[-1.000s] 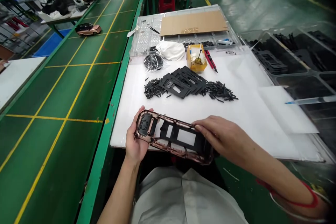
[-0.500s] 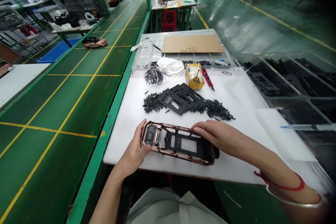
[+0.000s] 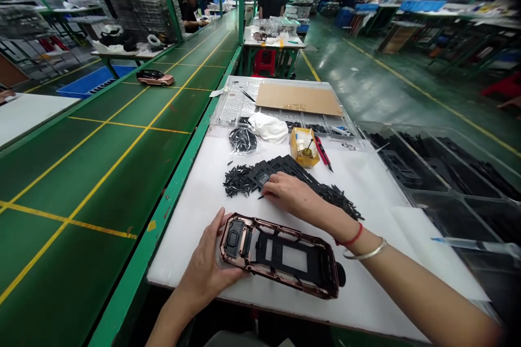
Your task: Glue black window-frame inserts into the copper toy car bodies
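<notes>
My left hand (image 3: 207, 271) grips the near left end of a rose-gold metal housing frame (image 3: 280, 255), which lies flat on the white board with a black insert inside it. My right hand (image 3: 291, 198) has left the frame and lies over a stack of flat black plastic frames (image 3: 280, 167), its fingertips on the pile. Loose black plastic strips (image 3: 238, 181) spread to the left of the stack, and more (image 3: 340, 198) lie to its right. The hand hides part of the stack.
The white board (image 3: 195, 249) has a front edge close to me. Behind it are a clear tray (image 3: 232, 103) with cardboard, a white cloth (image 3: 264, 127), a black bag (image 3: 243, 140), a yellow box (image 3: 303, 146) and a red-handled tool (image 3: 323, 153). A compartment tray (image 3: 431, 173) holds black parts.
My right hand has moved off the metal frame onto the black stack. The left hand stays on the frame. The view has tilted upward, showing more of the far workshop.
</notes>
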`<state>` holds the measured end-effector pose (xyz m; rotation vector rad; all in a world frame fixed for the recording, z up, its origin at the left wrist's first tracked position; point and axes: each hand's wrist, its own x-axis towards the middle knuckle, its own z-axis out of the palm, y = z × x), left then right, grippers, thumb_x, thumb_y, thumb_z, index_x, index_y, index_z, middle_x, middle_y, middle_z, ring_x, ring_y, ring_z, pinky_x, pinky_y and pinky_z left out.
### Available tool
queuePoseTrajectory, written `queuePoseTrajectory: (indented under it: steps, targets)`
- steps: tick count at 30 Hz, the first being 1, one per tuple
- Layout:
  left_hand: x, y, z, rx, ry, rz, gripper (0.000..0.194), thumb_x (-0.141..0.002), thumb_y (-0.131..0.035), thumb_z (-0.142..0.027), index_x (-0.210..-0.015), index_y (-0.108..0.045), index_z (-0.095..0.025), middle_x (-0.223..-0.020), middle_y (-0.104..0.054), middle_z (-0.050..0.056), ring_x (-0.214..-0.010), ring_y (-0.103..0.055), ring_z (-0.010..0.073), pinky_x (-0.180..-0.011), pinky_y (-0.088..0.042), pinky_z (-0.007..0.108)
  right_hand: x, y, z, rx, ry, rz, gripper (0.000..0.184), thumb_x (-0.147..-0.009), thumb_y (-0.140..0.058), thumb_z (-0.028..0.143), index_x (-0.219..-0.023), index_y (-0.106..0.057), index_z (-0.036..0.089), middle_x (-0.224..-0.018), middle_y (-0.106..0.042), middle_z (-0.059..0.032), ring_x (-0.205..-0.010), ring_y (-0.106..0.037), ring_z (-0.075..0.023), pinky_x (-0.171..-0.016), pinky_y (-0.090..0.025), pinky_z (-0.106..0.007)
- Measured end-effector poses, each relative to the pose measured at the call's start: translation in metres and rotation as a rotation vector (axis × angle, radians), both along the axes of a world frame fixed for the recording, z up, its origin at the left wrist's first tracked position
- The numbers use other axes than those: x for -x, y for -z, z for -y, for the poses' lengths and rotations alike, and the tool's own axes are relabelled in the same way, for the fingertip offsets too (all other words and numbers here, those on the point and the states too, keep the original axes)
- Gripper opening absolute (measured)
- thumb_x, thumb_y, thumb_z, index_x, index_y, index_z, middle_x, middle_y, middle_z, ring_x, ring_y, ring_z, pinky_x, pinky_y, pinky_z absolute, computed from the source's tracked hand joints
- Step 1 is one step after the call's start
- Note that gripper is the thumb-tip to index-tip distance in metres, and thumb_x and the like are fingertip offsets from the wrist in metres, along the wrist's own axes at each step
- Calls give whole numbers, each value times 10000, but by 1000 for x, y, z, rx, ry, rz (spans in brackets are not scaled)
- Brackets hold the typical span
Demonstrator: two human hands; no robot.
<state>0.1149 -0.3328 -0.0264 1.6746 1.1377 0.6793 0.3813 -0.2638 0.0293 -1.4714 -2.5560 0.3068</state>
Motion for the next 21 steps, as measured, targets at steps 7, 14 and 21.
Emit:
queuePoseTrajectory:
  steps: [7, 14, 21]
  targets:
    - [0, 3, 5, -49, -62, -76, 953, -721, -720, -425, -1489, -162, -345, -1436, -435, 72, -1308, -448, 292, -1108, -377, 475, -66, -36, 32, -7, 270, -39, 91, -937, -535, 143, -957, -622, 162, -942, -597, -48, -889, -536, -174, -782, -395, -277]
    - [1, 0, 6, 0, -71, -161, 881, -759, -619, -508, -1491, -154, -356, -1476, -396, 69, -1343, -412, 322, -1086, -383, 538, -128, -26, 119, 114, 554, -33, 93, -935, -530, 211, -913, -613, 174, -847, -628, -18, -724, -567, -151, -657, -421, -254]
    - [-3, -4, 5, -7, -127, -230, 898, -718, -613, -549, -1486, -198, -338, -1454, -429, 68, -1320, -440, 350, -1056, -417, 539, -106, 20, 125, 63, 612, -70, 111, -945, -493, 214, -918, -583, 156, -905, -596, -70, -862, -545, -206, -761, -443, -333]
